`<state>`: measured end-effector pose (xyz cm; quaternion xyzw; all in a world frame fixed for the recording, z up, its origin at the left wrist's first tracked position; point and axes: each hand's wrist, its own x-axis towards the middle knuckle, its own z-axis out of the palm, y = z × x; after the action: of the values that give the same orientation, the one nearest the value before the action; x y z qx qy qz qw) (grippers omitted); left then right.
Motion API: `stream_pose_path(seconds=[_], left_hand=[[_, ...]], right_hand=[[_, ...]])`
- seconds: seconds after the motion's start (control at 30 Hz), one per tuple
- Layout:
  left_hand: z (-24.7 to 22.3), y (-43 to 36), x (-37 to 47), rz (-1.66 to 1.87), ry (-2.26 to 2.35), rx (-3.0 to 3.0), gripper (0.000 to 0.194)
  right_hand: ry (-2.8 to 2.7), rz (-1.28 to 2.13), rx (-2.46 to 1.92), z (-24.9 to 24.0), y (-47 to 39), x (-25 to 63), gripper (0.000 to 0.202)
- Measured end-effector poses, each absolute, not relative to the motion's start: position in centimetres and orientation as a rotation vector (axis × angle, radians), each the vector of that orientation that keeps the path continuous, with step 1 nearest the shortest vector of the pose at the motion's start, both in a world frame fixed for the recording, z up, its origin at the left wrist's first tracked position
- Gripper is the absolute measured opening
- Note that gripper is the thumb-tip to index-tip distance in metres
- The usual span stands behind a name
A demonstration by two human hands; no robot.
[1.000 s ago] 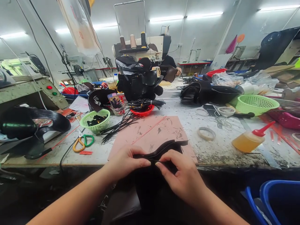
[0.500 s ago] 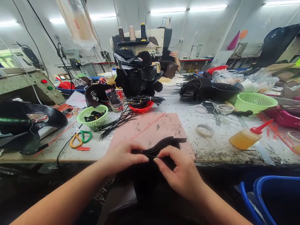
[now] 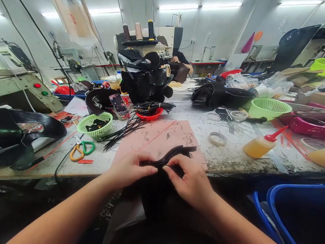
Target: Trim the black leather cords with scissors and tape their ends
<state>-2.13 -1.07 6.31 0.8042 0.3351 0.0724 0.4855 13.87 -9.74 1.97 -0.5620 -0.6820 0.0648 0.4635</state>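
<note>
A black piece of leather-like material (image 3: 175, 150) with a curved, stitched edge lies across the bench's front edge and hangs down toward my lap. My left hand (image 3: 134, 169) pinches its edge between thumb and fingers. Close beside it, my right hand (image 3: 189, 173) is closed on the same edge, thumb against forefinger. The two thumb tips are a short gap apart. Beneath the material is a worn pink mat (image 3: 162, 135). The lower part of the material merges with dark surroundings and is hard to make out.
Scissors (image 3: 82, 149) and a green basket (image 3: 95, 126) of black pieces lie left. A red bowl (image 3: 149, 115) holds black cords. To the right are a tape roll (image 3: 217, 139), a glue bottle (image 3: 264, 144) and, below, a blue bin (image 3: 294, 210). A co-worker's hand (image 3: 175, 59) shows behind.
The view has shifted slightly, so the bench contents appear further left. My hands keep their pinch on the black material. The co-worker's hand behind has lowered toward the machine.
</note>
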Motion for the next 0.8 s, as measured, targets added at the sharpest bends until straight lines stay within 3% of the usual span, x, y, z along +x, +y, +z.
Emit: stream_pose_path(seconds=[0.3,0.8], left_hand=[[7.8,-0.4,-0.5,0.035,0.735,2.352,0.02],[7.6,0.4,-0.2,-0.04,0.632,2.281,0.02]], right_hand=[[-1.734,0.181,-1.423,2.4,-9.8,14.1,0.003],[-1.607,0.273,-1.417,2.0,-9.4,15.6,0.003]])
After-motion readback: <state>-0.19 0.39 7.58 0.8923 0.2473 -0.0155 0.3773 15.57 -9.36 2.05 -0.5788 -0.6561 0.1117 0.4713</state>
